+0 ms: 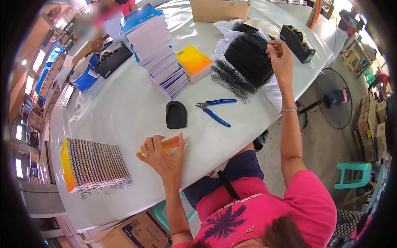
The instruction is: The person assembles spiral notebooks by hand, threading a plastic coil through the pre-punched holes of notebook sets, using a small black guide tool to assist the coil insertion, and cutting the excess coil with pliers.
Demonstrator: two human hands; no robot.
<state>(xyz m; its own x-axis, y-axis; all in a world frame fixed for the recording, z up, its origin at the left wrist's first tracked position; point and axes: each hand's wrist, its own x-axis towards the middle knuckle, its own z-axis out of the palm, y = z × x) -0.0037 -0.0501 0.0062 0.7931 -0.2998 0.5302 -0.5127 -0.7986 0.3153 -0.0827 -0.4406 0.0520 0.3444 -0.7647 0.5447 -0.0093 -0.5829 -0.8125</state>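
Note:
My left hand [165,162] grips a small orange-and-yellow notebook [169,144] between thumb and fingers, held on edge at the near side of the table. My right hand [283,62] reaches to the far right, its thumb and fingers pinched on a black binding coil at the edge of a heap of black spiral coils [247,53]. White wrapping [271,91] lies under that heap. Between my hands rest blue-handled cutting pliers [217,118], jaws toward the left, and a black rounded pad [176,115]. Several notebooks with coils along their edges [97,163] stand stacked at the left.
A tall stack of blue-covered notebooks [155,51] rises beside a lower orange-covered stack [193,61]. Black tape dispensers stand at right [295,43] and left [113,62], a cardboard box [219,11] at the back. A floor fan [334,99] is by the table's right edge. Another person [108,14] is across.

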